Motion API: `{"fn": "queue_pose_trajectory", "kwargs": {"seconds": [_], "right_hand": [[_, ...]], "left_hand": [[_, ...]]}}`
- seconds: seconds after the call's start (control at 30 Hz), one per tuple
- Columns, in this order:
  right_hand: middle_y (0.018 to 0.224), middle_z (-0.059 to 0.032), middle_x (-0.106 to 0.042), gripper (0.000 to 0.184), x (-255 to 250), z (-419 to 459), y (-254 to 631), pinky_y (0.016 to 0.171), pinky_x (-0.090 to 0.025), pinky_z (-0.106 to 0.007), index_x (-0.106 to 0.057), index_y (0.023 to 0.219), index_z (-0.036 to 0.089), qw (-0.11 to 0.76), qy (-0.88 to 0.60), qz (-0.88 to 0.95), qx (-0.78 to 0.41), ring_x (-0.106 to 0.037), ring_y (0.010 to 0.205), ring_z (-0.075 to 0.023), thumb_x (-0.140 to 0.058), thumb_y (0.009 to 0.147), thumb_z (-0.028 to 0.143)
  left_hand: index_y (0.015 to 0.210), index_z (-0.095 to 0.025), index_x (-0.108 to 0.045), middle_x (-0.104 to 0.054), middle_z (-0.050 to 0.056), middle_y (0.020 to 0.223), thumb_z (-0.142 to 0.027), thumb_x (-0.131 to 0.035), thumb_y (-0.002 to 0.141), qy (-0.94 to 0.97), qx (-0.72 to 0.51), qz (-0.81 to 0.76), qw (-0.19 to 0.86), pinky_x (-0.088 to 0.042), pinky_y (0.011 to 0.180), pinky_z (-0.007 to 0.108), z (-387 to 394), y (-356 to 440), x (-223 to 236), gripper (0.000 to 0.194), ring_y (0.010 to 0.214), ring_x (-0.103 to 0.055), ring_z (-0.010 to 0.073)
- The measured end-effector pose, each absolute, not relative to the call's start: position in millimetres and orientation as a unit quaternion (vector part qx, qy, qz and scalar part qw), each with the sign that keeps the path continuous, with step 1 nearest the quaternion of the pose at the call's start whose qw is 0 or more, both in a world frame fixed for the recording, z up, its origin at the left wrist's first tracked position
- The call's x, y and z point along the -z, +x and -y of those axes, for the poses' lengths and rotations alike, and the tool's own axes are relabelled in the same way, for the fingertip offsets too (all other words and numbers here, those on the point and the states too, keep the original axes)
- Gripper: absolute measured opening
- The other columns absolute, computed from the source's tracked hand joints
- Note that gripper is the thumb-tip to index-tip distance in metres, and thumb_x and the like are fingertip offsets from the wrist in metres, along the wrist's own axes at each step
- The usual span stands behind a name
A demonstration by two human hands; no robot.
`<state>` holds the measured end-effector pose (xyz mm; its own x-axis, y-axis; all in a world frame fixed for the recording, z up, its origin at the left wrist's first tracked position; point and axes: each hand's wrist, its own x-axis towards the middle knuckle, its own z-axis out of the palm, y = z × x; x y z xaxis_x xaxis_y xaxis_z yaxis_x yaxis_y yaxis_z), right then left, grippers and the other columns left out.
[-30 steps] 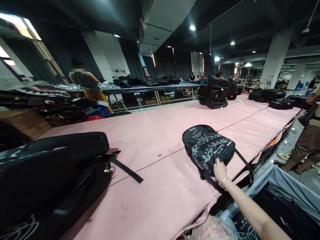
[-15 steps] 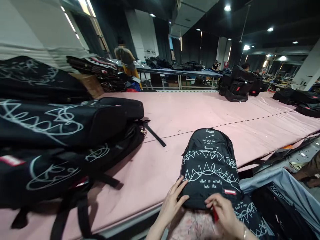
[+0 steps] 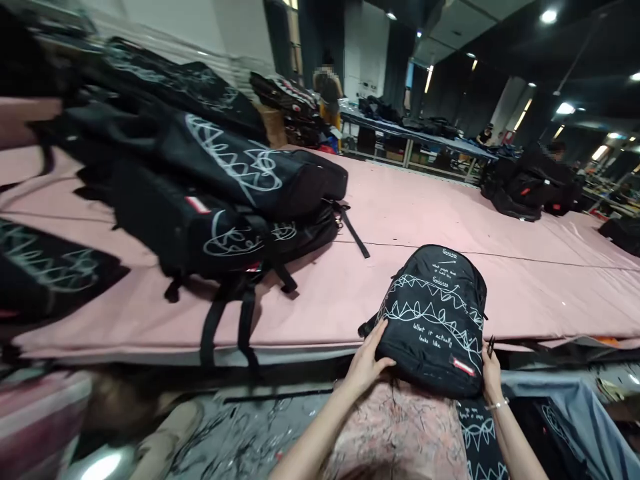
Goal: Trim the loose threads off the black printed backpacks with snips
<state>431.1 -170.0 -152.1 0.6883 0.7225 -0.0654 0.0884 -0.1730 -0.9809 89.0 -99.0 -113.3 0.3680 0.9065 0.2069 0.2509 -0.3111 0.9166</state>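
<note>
Beside heaped bags (image 3: 225,173) (straps (image 3: 247,327) overhanging the table (image 3: 310,300)), left fingers (image 3: 379,335) and right fingers (image 3: 487,362) grip one printed backpack (image 3: 433,327).

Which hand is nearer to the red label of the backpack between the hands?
Right. The right hand is at one side of the black backpack, close to the red label; the left hand is at the opposite side, farther.

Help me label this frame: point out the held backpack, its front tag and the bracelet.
Held backpack (image 3: 433,321), head view: middle of its front panel.
Front tag (image 3: 464,367), head view: its centre.
Bracelet (image 3: 497,404), head view: middle of its band.
</note>
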Motion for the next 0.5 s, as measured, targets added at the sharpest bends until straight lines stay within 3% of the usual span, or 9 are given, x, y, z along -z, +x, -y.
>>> {"fn": "queue_pose_trajectory", "kwargs": {"seconds": [0.13,0.3,0.37,0.43,0.5], "right_hand": [[0.126,-0.0124,-0.051,0.081,145,192,400,0.092,-0.046,-0.031,-0.049,0.126,0.007,0.575,-0.689,0.294,-0.329,-0.049,0.116,-0.0255,-0.055,0.067,0.063],[0.129,-0.0081,-0.05,0.069,128,205,381,0.104,-0.033,-0.036,-0.052,0.125,0.014,0.547,-0.652,0.341,-0.4,-0.043,0.122,-0.025,-0.058,0.072,0.057],[0.127,-0.0105,-0.051,0.066,131,199,382,0.107,-0.028,-0.039,-0.053,0.122,0.013,0.555,-0.633,0.351,-0.409,-0.044,0.121,-0.0255,-0.061,0.071,0.055],[0.125,-0.0135,-0.052,0.066,140,191,388,0.106,-0.03,-0.041,-0.053,0.119,0.012,0.583,-0.609,0.334,-0.42,-0.047,0.118,-0.026,-0.063,0.069,0.054],[0.127,-0.0168,-0.049,0.068,151,184,395,0.104,-0.033,-0.042,-0.051,0.117,0.01,0.614,-0.599,0.309,-0.411,-0.049,0.116,-0.0269,-0.064,0.066,0.053]], "left_hand": [[0.137,-0.022,-0.039,-0.041,0.006,0.138,-0.033,-0.069,0.067,0.658,-0.387,-0.447,0.466,-0.028,0.109,0.035,154,47,105,0.077,0.127,-0.038,0.0235],[0.136,-0.02,-0.041,-0.041,0.007,0.138,-0.047,-0.047,0.084,0.618,-0.342,-0.482,0.518,-0.029,0.108,0.034,232,-1,117,0.059,0.127,-0.038,0.0212],[0.139,-0.019,-0.035,-0.032,0.007,0.144,-0.051,-0.042,0.086,0.567,-0.396,-0.503,0.519,-0.023,0.111,0.036,238,-20,125,0.062,0.132,-0.03,0.0209],[0.143,-0.02,-0.025,-0.02,0.005,0.149,-0.055,-0.037,0.087,0.487,-0.488,-0.529,0.496,-0.016,0.113,0.036,231,-37,128,0.066,0.136,-0.022,0.02],[0.144,-0.021,-0.02,-0.017,0.004,0.15,-0.056,-0.031,0.088,0.391,-0.58,-0.538,0.471,-0.018,0.113,0.036,215,-47,128,0.066,0.136,-0.021,0.0183]]}}
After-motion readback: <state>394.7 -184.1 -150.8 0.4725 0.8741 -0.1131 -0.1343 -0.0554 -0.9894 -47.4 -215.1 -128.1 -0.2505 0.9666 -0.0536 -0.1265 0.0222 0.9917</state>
